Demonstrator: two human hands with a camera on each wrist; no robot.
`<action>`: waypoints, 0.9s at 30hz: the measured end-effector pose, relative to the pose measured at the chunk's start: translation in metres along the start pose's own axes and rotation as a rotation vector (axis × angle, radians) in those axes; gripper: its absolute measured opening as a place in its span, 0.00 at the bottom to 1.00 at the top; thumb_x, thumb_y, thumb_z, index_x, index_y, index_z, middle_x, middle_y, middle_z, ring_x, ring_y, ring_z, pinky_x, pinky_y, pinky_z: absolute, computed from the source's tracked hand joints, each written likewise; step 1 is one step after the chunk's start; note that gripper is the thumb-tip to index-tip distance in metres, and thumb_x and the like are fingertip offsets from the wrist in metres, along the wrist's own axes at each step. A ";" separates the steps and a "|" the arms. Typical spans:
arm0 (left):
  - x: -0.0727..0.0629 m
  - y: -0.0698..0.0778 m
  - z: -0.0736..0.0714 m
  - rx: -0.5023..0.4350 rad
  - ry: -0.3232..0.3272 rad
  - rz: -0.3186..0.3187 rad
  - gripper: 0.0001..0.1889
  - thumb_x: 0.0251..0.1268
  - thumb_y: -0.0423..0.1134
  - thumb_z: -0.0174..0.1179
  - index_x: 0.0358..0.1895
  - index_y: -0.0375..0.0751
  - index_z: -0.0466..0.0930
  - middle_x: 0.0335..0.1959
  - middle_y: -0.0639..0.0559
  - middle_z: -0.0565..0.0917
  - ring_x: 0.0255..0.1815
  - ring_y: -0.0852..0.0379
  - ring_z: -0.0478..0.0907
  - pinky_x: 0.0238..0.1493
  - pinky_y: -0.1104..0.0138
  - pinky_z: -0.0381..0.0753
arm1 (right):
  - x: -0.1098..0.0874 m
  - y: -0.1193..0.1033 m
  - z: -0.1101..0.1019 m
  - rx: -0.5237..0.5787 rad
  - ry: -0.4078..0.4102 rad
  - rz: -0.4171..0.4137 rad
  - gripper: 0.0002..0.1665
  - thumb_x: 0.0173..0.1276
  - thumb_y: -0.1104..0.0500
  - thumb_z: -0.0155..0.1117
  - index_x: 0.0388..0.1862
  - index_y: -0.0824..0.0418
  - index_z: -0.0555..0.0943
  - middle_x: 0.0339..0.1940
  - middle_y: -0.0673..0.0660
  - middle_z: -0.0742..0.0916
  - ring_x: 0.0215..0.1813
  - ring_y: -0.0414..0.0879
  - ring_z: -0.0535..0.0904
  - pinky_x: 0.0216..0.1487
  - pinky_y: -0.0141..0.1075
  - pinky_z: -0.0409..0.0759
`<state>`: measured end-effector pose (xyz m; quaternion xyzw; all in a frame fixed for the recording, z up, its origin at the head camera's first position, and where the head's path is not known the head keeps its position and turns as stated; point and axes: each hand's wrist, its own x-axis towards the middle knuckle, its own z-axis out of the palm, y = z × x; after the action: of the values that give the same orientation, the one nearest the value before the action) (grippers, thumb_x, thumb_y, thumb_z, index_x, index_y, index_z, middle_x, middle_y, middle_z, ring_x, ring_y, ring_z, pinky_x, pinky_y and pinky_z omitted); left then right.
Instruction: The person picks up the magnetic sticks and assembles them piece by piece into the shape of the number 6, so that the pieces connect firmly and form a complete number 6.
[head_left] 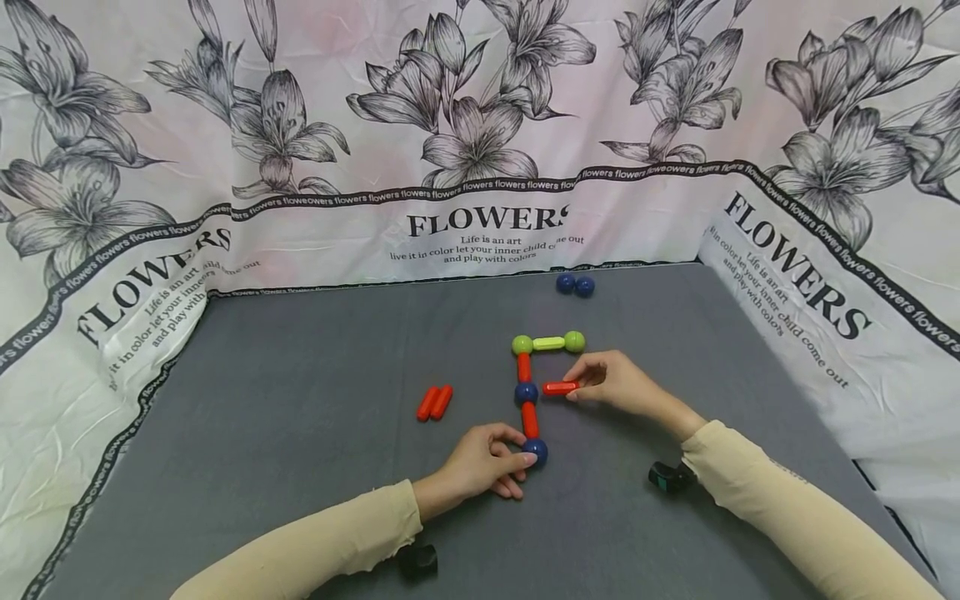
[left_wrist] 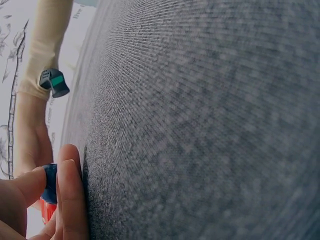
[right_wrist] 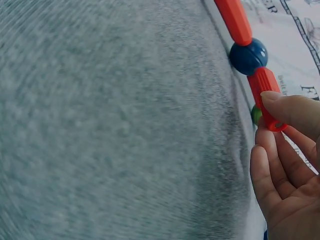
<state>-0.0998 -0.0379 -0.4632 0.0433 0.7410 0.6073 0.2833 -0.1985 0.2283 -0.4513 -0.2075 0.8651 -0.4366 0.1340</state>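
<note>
A chain of toy rods and balls lies on the grey cloth in the head view. From its near end run a blue ball, a red rod, a middle blue ball, another red rod and a green ball. My left hand pinches the near blue ball between thumb and fingers. With thumb and fingertips, my right hand holds a loose red rod level, its free end close beside the middle ball.
A light green rod joins the corner ball to a second green ball. Two spare red rods lie left of the chain. Two blue balls sit at the back, near the flower-printed curtain.
</note>
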 end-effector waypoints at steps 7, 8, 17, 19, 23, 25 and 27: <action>-0.001 0.000 0.000 -0.017 -0.009 0.010 0.17 0.63 0.40 0.67 0.52 0.38 0.78 0.26 0.44 0.87 0.18 0.60 0.83 0.24 0.65 0.86 | 0.001 0.005 0.006 0.018 0.000 -0.001 0.11 0.58 0.56 0.77 0.40 0.55 0.87 0.38 0.56 0.88 0.33 0.40 0.80 0.36 0.30 0.79; 0.000 0.000 0.000 -0.020 -0.010 0.008 0.17 0.63 0.41 0.68 0.52 0.38 0.78 0.25 0.45 0.87 0.18 0.60 0.83 0.24 0.65 0.86 | 0.001 0.005 0.006 0.024 0.001 -0.001 0.12 0.58 0.56 0.77 0.40 0.55 0.87 0.38 0.56 0.89 0.33 0.40 0.81 0.36 0.30 0.79; 0.000 0.001 -0.001 -0.025 -0.014 0.002 0.18 0.63 0.40 0.67 0.53 0.38 0.78 0.26 0.44 0.87 0.19 0.60 0.84 0.24 0.65 0.86 | 0.003 0.010 0.009 0.037 0.007 0.003 0.13 0.58 0.55 0.77 0.41 0.56 0.87 0.38 0.57 0.88 0.31 0.39 0.78 0.33 0.29 0.76; 0.000 0.001 -0.001 -0.024 -0.015 0.001 0.17 0.64 0.40 0.67 0.53 0.38 0.78 0.26 0.44 0.87 0.19 0.60 0.84 0.24 0.65 0.86 | 0.003 0.010 0.009 0.037 0.005 0.003 0.12 0.58 0.55 0.77 0.41 0.56 0.87 0.38 0.57 0.88 0.31 0.39 0.77 0.33 0.29 0.76; 0.000 0.000 -0.001 -0.021 -0.019 0.000 0.17 0.64 0.40 0.67 0.53 0.38 0.78 0.26 0.45 0.87 0.19 0.60 0.84 0.24 0.65 0.86 | 0.003 0.010 0.009 0.035 0.001 0.006 0.12 0.58 0.55 0.77 0.40 0.55 0.87 0.36 0.56 0.87 0.30 0.40 0.77 0.32 0.29 0.76; 0.000 0.000 -0.001 -0.020 -0.019 -0.001 0.17 0.64 0.40 0.67 0.53 0.38 0.78 0.26 0.46 0.87 0.19 0.60 0.84 0.24 0.65 0.86 | 0.003 0.009 0.010 0.037 0.002 0.011 0.12 0.58 0.55 0.77 0.40 0.54 0.87 0.36 0.56 0.87 0.30 0.40 0.77 0.31 0.29 0.76; 0.000 0.000 -0.001 -0.021 -0.018 -0.004 0.17 0.64 0.40 0.67 0.53 0.38 0.79 0.25 0.46 0.87 0.19 0.60 0.84 0.24 0.66 0.86 | 0.003 0.009 0.010 0.040 0.000 0.010 0.13 0.58 0.55 0.77 0.41 0.54 0.87 0.35 0.55 0.86 0.30 0.40 0.77 0.31 0.30 0.76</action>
<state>-0.1000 -0.0387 -0.4631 0.0443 0.7321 0.6140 0.2916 -0.1989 0.2252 -0.4644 -0.2004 0.8571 -0.4533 0.1405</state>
